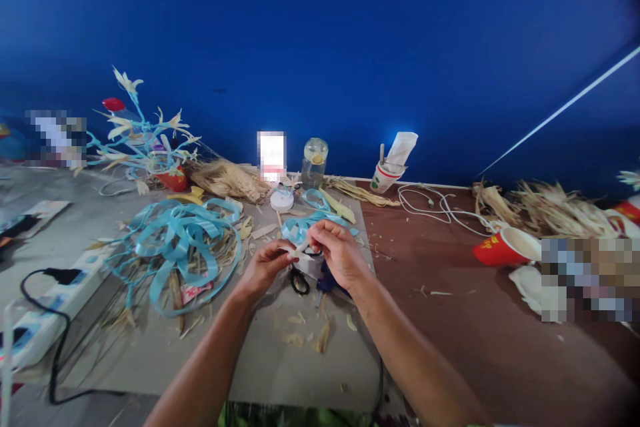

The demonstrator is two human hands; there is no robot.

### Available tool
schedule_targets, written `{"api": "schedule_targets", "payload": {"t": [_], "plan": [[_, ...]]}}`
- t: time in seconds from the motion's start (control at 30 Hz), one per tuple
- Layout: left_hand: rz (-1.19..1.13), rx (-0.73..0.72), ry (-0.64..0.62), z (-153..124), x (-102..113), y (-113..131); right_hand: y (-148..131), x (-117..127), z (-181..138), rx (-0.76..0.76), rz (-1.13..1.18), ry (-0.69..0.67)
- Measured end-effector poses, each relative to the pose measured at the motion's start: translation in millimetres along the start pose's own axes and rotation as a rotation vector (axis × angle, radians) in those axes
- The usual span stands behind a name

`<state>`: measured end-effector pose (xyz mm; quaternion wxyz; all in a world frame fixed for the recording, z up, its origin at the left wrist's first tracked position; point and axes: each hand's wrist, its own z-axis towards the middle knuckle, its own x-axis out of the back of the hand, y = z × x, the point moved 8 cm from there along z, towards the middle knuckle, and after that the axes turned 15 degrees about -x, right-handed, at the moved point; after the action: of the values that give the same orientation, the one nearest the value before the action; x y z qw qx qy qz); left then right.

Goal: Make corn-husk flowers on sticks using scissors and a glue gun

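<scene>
Above the middle of the table, my left hand pinches one end of a pale strip of husk. My right hand is closed with its fingertips on the strip's other end. Just beyond the hands lies a loop of light blue ribbon. Beneath them are a black coil and a dark blue object, partly hidden by my right hand. Dry husk scraps are scattered on the grey surface nearer to me.
On the left, a tangle of blue ribbon lies beside a power strip. Farther back stand a blue-stemmed husk-flower plant, a clear jar and a white cup. A red paper cup lies tipped at right, near a white cable.
</scene>
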<state>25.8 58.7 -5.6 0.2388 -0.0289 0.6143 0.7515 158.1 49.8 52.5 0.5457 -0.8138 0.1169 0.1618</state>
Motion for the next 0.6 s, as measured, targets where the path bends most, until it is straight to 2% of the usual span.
{"api": "schedule_targets", "payload": {"t": [0.2,0.43,0.6], "plan": [[-0.004,-0.028,0.081,2.1,2.7,4.8,-0.6,-0.4,-1.8,-0.018,-0.061,-0.008],[-0.012,-0.056,0.053,2.6,2.8,4.9,8.7,-13.5,-0.1,-0.077,-0.223,-0.099],[0.028,-0.032,0.017,0.9,1.1,4.5,9.4,-10.7,2.2,-0.062,-0.262,-0.058]]}}
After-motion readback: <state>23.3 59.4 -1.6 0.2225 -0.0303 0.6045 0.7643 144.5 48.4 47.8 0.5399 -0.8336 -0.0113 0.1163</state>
